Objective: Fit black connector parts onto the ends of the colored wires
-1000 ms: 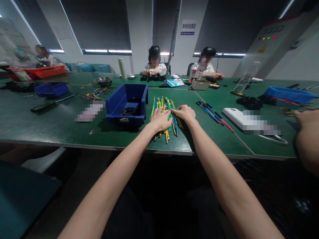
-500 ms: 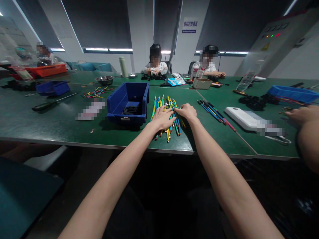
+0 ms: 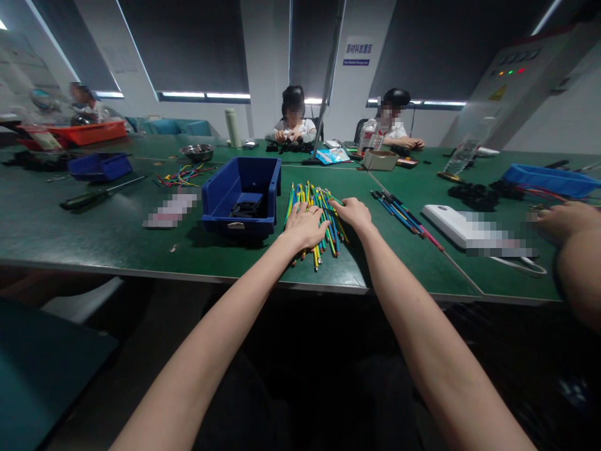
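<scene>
A pile of short cut wires (image 3: pixel 332 235), yellow, green and blue with metal ends, lies on the green table (image 3: pixel 235 257). My left hand (image 3: pixel 305 222) rests flat on top of the pile with its fingers spread. At the pile's right side is my right hand (image 3: pixel 354 213). Its thumb and forefinger are closed on a green wire (image 3: pixel 335 198) that slants over the others. Just left of the pile stands a blue bin (image 3: pixel 239 224) with small black parts (image 3: pixel 246 208) inside.
More blue and black wires (image 3: pixel 399 212) lie to the right, beside a white device (image 3: pixel 451 225). Leftward are a screwdriver (image 3: pixel 77 202), thin coloured wires (image 3: pixel 185 175) and a small blue bin (image 3: pixel 99 166). Another person's arm (image 3: pixel 575 225) reaches in at right. Two people sit across the table.
The green wire at my right fingers has turned from lying almost crosswise to slanting more along the pile. My left hand stays on the wires, nearly still.
</scene>
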### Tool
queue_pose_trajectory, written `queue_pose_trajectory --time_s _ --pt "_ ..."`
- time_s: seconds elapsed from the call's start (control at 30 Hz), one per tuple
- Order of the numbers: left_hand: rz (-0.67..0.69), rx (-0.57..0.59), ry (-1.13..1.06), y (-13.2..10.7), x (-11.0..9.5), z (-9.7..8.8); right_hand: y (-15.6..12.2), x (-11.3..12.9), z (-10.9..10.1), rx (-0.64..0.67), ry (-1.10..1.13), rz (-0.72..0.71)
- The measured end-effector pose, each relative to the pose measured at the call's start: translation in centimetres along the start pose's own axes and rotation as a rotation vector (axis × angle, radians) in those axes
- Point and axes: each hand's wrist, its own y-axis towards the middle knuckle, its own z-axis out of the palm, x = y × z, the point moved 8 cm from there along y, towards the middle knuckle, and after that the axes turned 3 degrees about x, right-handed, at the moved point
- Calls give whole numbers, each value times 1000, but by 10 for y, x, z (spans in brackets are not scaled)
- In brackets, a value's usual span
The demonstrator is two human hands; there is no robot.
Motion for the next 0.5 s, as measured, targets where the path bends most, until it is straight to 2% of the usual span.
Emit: queue_pose_trajectory --time_s 0.1,0.17,0.27,0.33,0.37,0.43,0.5 --pt "35 -14 -8 -1 -1 -5 2 -2 1 -2 25 15" --pt "65 -81 -26 -4 -6 -22 4 -2 2 2 32 23" --pt "99 -301 -96 -20 -13 -73 5 -3 3 8 33 33" --pt "118 -515 -133 -36 -12 -117 5 -3 3 5 38 35" --pt "111 -608 -129 -44 -6 -137 4 -3 2 -1 41 32" --pt "19 -747 -104 -55 18 -166 3 -3 2 -10 44 24" --pt "-98 -816 -64 -59 53 -179 2 -2 1 -13 41 19"
